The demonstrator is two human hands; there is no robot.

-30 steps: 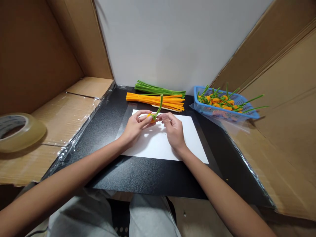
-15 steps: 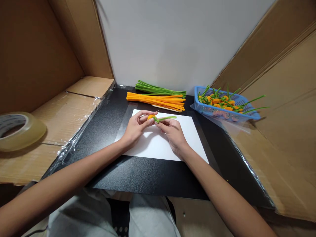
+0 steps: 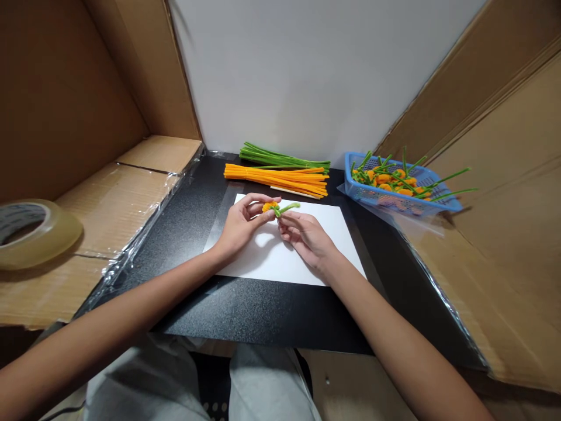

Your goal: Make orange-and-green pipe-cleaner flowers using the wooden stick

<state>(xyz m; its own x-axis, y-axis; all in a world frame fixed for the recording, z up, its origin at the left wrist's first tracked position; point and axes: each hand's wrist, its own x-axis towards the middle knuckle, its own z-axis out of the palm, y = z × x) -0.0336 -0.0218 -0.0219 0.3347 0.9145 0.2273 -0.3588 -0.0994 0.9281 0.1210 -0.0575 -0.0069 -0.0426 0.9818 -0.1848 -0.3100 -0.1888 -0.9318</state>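
Observation:
Above a white sheet [image 3: 263, 263], my left hand [image 3: 242, 225] pinches a small orange and green pipe-cleaner piece [image 3: 270, 206] between thumb and fingers. My right hand [image 3: 307, 237] touches the green part from the right, its fingertips closed on the lower green loop. A short green end points up and right over the right fingers. Beyond the sheet lie a bundle of orange pipe cleaners [image 3: 276, 177] and, behind it, a bundle of green ones [image 3: 280, 156]. A thin pale stick [image 3: 294, 193] lies along the orange bundle's near side.
At the right back, a blue basket [image 3: 363, 193] holds several orange and green pieces, with stems sticking out over its right rim. A large tape roll [image 3: 65, 234] sits on cardboard at the left. Cardboard walls flank the black table [image 3: 263, 310].
The green end between my hands has shifted left and reaches less far right. My right hand's fingers have changed their hold and spread a little; my left hand has barely moved.

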